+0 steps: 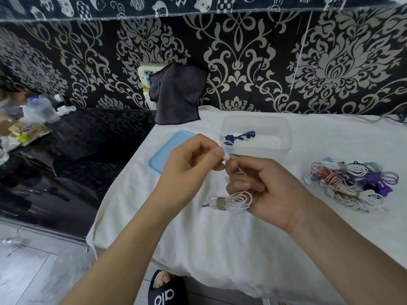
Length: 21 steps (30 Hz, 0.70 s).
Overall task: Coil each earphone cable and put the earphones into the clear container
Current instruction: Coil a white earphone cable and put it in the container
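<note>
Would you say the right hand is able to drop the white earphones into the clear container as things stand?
Probably yes. The clear container stands open just beyond the right hand, its blue lid lying aside, and only blue earphones are inside. The left hand pinches an earbud, though.

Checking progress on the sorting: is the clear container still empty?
No, the clear container already holds one coiled blue earphone set, lying on its floor.
</note>
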Available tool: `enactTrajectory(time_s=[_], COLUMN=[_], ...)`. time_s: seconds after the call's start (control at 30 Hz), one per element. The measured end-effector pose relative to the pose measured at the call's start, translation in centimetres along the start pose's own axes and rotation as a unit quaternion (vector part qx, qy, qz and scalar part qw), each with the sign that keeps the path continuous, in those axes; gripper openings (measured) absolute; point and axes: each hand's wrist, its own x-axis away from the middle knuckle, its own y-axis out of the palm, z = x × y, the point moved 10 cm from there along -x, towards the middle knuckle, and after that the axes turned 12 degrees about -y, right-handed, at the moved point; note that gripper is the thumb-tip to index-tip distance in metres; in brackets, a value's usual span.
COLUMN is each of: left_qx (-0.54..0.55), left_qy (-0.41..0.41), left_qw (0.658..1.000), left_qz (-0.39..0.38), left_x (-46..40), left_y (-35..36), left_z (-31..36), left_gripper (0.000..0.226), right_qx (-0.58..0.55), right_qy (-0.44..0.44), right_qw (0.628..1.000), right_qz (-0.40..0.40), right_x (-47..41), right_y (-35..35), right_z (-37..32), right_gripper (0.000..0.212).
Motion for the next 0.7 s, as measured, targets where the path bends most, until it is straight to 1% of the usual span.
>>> enactTrajectory(time_s=[0.07,0.13,0.23,0.27,0.33,0.4,0.47,0.53,0.57,0.63,0.7], left_qx=[0.037,0.057,0.004,-0.017,-0.040,-0.041,-0.035,-0.030,-0.025,-0.020,-0.031], left_qy=[-0.032,-0.085,-0.140,-0.145,-0.140,-0.131,-0.132,-0.132,-0.128,-0.116,-0.102], left_qw=[0.999,0.995,0.986,0.983,0.981,0.983,0.985,0.986,0.988,0.991,0.993], left_qz=[0.000,-0.013,-0.086,-0.108,-0.126,-0.124,-0.109,-0.093,-0.085,-0.068,-0.049], left_x=[-0.5,-1.0,-0.9,-0.7,-0.4,-0.5,-0.7,-0.9,-0.9,-1.0,-1.2], left_y=[-0.4,-0.4,1.5,2.1,2.7,2.6,2.2,1.9,1.8,1.4,1.0], left_z=[-0.9,-2.5,-4.4,-4.8,-4.9,-4.7,-4.6,-4.4,-4.2,-3.7,-3.4], left_gripper=[0.023,0.029,0.025,0.025,0.020,0.018,0.015,0.010,0.007,0.006,0.008], right_qx=[-0.008,-0.019,-0.043,-0.056,-0.079,-0.088,-0.084,-0.049,-0.011,0.097,0.218], right_qy=[0.003,0.002,0.002,0.005,0.013,0.010,-0.006,-0.037,-0.057,-0.098,-0.130], right_qw=[1.000,1.000,0.999,0.998,0.997,0.996,0.996,0.998,0.998,0.988,0.964], right_qz=[0.004,0.014,0.020,0.019,0.012,0.005,0.011,0.028,0.039,0.062,0.081], right_x=[-0.1,-0.3,-0.5,-0.6,-0.6,-0.5,-0.4,-0.5,-0.5,-0.7,-0.8], right_y=[-0.1,-0.4,-0.8,-0.8,-0.7,-0.5,-0.5,-0.8,-1.2,-2.1,-2.8], right_z=[0.0,-0.2,-0.4,-0.4,-0.4,-0.5,-0.8,-1.5,-1.9,-2.6,-3.1], right_gripper=[0.004,0.005,0.012,0.014,0.012,0.009,0.014,0.020,0.022,0.024,0.022])
